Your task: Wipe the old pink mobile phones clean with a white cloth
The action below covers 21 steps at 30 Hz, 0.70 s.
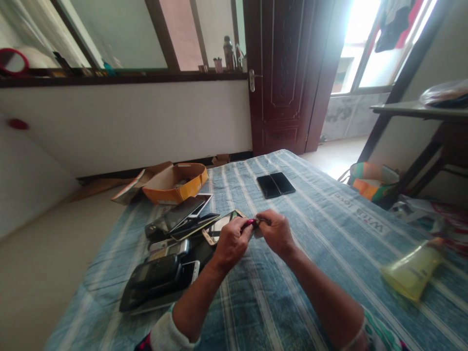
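Near the middle of the view my left hand (232,242) is closed around a small shiny magenta object (249,224). My right hand (277,232) meets it from the right, its fingers pinched at a small greyish piece (259,228) beside the magenta one; what that piece is cannot be made out. Just behind my left hand lies a gold-framed phone (215,231). A pile of phones and dark devices (157,273) spreads to the left. Farther back, two black phones (276,185) lie side by side on the striped blue cloth (310,292).
An open orange cardboard box (175,187) stands at the cloth's far left edge. A yellow translucent packet (411,273) lies on the right. Beyond the cloth are a dark red door (283,73), a colourful bag (375,180) and a desk (420,111).
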{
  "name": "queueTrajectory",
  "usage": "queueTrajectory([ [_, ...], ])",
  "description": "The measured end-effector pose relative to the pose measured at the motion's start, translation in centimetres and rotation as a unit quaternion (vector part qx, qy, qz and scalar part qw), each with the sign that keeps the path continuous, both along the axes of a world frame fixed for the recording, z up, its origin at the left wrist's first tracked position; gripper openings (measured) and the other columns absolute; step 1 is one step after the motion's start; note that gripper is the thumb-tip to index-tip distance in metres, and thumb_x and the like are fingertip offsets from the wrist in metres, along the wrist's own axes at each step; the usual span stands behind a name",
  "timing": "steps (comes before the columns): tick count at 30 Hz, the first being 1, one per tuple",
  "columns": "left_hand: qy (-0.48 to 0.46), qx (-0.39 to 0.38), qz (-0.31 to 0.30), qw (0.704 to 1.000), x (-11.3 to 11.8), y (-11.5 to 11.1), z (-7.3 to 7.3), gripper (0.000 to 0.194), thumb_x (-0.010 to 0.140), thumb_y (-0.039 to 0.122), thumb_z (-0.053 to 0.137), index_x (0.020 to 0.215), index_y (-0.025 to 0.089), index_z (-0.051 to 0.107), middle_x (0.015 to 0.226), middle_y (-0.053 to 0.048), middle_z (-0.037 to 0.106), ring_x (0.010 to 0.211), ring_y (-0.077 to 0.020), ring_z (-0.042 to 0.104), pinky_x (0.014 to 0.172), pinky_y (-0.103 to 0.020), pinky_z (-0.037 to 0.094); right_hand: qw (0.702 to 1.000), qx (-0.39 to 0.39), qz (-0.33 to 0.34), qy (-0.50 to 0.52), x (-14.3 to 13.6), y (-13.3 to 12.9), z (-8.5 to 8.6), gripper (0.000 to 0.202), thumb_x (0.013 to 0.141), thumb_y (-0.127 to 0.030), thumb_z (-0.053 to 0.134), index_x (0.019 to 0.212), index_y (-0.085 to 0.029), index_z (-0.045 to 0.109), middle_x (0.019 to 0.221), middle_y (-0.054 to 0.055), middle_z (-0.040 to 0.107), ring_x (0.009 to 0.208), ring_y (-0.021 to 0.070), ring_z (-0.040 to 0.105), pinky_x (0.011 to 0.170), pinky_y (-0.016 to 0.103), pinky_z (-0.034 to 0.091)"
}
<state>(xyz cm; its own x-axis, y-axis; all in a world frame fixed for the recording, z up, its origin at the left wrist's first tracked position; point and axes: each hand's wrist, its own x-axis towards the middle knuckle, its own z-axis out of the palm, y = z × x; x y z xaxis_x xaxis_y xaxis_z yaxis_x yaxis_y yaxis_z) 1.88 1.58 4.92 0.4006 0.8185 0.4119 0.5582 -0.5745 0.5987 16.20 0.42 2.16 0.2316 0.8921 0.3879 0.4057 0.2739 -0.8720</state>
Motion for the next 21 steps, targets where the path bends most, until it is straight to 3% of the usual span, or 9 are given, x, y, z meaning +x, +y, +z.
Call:
queueTrajectory([
  [3, -0.060, 0.023, -0.004, 0.998, -0.8, -0.6, -0.6, 0.018, 0.088, 0.025, 0.051, 0.089, 0.017, 0.067, 0.088, -0.006, 0.069, 0.082, -0.0178, 0.064, 0.076, -0.029, 0.050, 0.993, 0.105, 0.005, -0.046, -0.8, -0.8, 0.5, 0.024, 0.073, -0.008, 0.048, 0.077, -0.019, 0.070, 0.079, 0.004, 0.068, 0.074, 0.0157, 0.062, 0.070, 0.026, 0.049],
  [7, -0.094, 0.025, 0.005, 0.995, -2.0, -1.9, -1.1, 0.017, 0.089, 0.026, 0.050, 0.091, 0.016, 0.065, 0.088, -0.006, 0.068, 0.082, -0.0175, 0.064, 0.077, -0.028, 0.051, 0.978, 0.177, 0.024, -0.106, -2.1, -1.9, 0.7, 0.028, 0.076, -0.005, 0.046, 0.083, -0.019, 0.069, 0.086, 0.006, 0.066, 0.080, 0.0164, 0.062, 0.074, 0.026, 0.051],
  [15, -0.101, 0.029, 0.023, 0.994, -4.1, -4.1, -0.7, 0.020, 0.091, 0.028, 0.049, 0.088, 0.015, 0.064, 0.084, -0.008, 0.066, 0.077, -0.0178, 0.063, 0.073, -0.030, 0.052, 0.939, 0.242, 0.058, -0.236, -4.7, -4.1, 2.1, 0.030, 0.089, -0.006, 0.038, 0.083, -0.017, 0.064, 0.087, 0.009, 0.061, 0.090, 0.0206, 0.057, 0.080, 0.033, 0.050],
  [21, -0.119, 0.043, 0.026, 0.992, -4.8, -4.8, -1.0, 0.020, 0.091, 0.030, 0.049, 0.087, 0.016, 0.063, 0.083, -0.007, 0.066, 0.079, -0.0182, 0.063, 0.075, -0.029, 0.052, 0.914, 0.271, 0.065, -0.294, -5.5, -4.6, 2.2, 0.028, 0.091, -0.008, 0.039, 0.085, -0.017, 0.065, 0.086, 0.010, 0.061, 0.098, 0.0229, 0.057, 0.080, 0.034, 0.052],
])
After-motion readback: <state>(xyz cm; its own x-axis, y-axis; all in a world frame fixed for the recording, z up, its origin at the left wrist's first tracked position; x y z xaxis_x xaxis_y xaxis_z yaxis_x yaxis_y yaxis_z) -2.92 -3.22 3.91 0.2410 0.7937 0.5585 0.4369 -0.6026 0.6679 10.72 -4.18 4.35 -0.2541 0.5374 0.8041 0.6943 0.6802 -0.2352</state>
